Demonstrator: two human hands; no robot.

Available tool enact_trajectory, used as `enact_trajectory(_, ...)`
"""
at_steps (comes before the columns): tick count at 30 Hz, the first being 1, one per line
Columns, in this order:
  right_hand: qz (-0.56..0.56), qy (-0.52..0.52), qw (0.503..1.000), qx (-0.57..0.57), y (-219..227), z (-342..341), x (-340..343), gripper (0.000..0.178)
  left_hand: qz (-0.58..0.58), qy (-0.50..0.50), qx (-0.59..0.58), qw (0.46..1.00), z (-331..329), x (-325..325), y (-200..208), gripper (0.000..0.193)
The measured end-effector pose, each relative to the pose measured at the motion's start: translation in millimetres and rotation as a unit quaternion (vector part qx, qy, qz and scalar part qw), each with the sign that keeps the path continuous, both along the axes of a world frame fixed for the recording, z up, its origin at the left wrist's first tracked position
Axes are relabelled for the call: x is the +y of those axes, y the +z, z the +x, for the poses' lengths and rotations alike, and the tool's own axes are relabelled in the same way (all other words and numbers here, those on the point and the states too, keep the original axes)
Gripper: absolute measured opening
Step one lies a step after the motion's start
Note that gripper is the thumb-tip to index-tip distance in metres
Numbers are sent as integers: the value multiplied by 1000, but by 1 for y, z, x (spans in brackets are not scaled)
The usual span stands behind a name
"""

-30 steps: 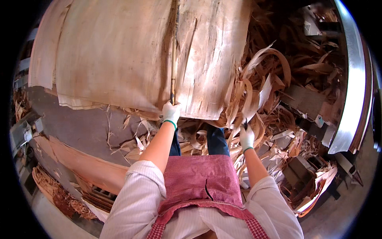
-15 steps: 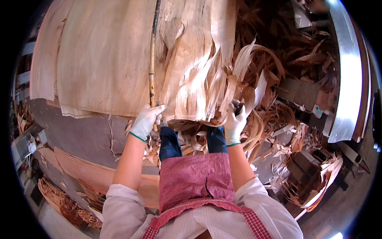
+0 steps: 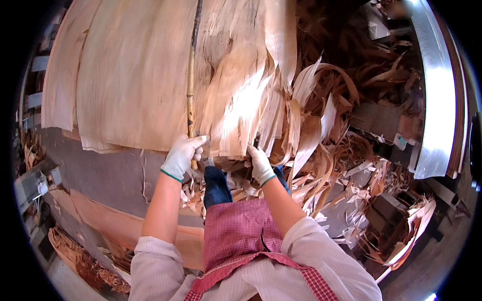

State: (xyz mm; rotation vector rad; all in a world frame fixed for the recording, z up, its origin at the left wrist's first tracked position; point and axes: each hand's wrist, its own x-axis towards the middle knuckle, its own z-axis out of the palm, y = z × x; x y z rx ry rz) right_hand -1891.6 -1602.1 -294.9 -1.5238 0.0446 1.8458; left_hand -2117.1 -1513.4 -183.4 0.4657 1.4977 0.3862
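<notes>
My left hand [image 3: 183, 154], in a white glove with a green cuff, is closed around the lower part of a thin bamboo stick [image 3: 191, 93]. The stick lies lengthwise over large pale wood veneer sheets [image 3: 135, 75], its lower end poking out below my fist. My right hand [image 3: 260, 164], gloved the same way, is closed at the near edge of a cracked veneer sheet [image 3: 228, 128], thumb uppermost. Its other fingers are mostly hidden, with something dark below them that I cannot make out. Torn veneer strips [image 3: 291, 125] hang just beyond that hand.
Curled veneer scraps [image 3: 346, 145] heap up on the right and around my feet. A shiny metal rail [image 3: 436, 95] runs along the far right. Long veneer pieces [image 3: 105, 210] and a fibrous bundle [image 3: 80, 258] lie at lower left.
My right hand has moved left, from the loose strips to the near edge of the veneer sheet. The left hand stays on the bamboo stick.
</notes>
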Motion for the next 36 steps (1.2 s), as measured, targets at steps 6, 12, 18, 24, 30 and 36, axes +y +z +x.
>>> enact_trajectory(6,197,108,907,-355,71,38,0,23,-5,21,1,1000,-5,-10,-19,22)
enact_trajectory(12,347,251,709,-560,185,6,52,22,11,-16,78,997,6,-3,20,20)
enact_trajectory(18,226,300,808,-454,168,11,64,30,35,-18,32,999,-19,-4,-6,20)
enact_trajectory(24,117,74,887,-441,52,143,107,20,5,12,0,1000,-16,-6,1,20)
enact_trajectory(30,47,238,821,-517,-68,169,207,64,-10,46,-6,999,-1,6,24,13)
enact_trajectory(36,66,227,855,-463,-166,193,229,60,-49,63,-30,996,15,23,34,11)
